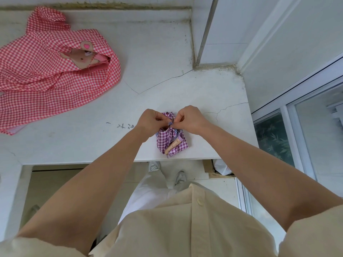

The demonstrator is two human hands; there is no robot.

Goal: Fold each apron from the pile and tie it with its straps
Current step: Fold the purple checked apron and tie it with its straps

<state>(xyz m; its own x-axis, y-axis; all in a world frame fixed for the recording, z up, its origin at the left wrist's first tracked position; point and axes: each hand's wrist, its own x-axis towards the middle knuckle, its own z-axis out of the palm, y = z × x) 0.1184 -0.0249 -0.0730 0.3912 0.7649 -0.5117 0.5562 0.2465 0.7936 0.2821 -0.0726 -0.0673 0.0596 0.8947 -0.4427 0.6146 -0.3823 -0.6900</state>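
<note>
- On the white surface (185, 89), my left grip (151, 121) and right grip (191, 119) each pinch straps (170, 123) of the folded purple-check cloth apron (171, 141).
- Risk: an uneven pull could loosen the fold.

There was a single view, worn on the person's head. It looked forward and steeply down over the table (167, 62), near enough that both forearms ran up from the bottom edge to the left hand (151, 122) and right hand (191, 119), which met at the purple apron (171, 143) about mid-frame. The wide lens bent straight edges and took in much: the red apron (46, 80) at far left, a window (274, 141) at right, the person's own shirt (185, 219) and shoes (154, 166) below.
</note>
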